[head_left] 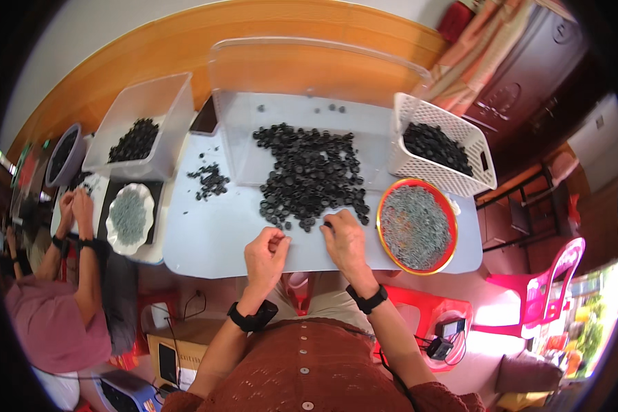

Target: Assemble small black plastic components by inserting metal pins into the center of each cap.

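Observation:
A large heap of small round black caps (pixel 309 172) lies on the pale blue table in front of me, spilling from a clear plastic bin (pixel 220 75) that rests on its side. At the heap's near edge my right hand (pixel 347 242) pinches a black cap (pixel 328 224) between thumb and fingers. My left hand (pixel 264 259) is closed just left of it, thumb against the fingertips; whatever it grips is too small to name. Close to my right hand stands a red-rimmed bowl (pixel 452 242) full of small grey-green pieces.
A white perforated basket (pixel 426 165) of black parts stands at the back right. Left are a small loose cap pile (pixel 211 182), a dark phone (pixel 206 118), a clear tub (pixel 175 117) and a scalloped dish (pixel 114 237). A co-worker (pixel 62 309) sits at the left.

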Demonstrator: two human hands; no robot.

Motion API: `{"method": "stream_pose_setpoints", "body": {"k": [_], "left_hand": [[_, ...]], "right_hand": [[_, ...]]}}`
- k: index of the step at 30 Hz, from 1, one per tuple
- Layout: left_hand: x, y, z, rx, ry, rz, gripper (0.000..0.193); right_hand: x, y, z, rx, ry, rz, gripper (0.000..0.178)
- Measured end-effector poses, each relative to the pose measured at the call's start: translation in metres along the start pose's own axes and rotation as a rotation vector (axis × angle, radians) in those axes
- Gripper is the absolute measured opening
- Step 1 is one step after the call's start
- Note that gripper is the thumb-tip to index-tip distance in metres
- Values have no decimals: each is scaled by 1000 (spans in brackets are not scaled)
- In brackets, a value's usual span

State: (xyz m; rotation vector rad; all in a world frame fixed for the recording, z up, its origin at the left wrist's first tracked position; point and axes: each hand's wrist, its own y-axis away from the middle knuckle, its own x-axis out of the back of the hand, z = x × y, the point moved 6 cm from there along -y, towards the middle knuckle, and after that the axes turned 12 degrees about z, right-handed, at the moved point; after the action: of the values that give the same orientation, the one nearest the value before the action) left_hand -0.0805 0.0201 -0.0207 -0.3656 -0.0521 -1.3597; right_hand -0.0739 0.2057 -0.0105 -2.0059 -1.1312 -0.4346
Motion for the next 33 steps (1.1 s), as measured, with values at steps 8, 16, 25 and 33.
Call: {"method": "stream_pose_setpoints", "body": {"k": [8,16,25,33], "left_hand": [[-20,19,15,747,664,-424,17],[-50,41,6,913,974,-671,14],[-44,27,-7,843,818,-597,15],[-50,29,-2,799,787,-578,12]], "right_hand": [[47,18,-49,-100,-402,-27,21],[72,38,-54,89,-374,104,24],[132,22,31,-122,80,353,19],[130,2,81,-139,316,169,18]]}}
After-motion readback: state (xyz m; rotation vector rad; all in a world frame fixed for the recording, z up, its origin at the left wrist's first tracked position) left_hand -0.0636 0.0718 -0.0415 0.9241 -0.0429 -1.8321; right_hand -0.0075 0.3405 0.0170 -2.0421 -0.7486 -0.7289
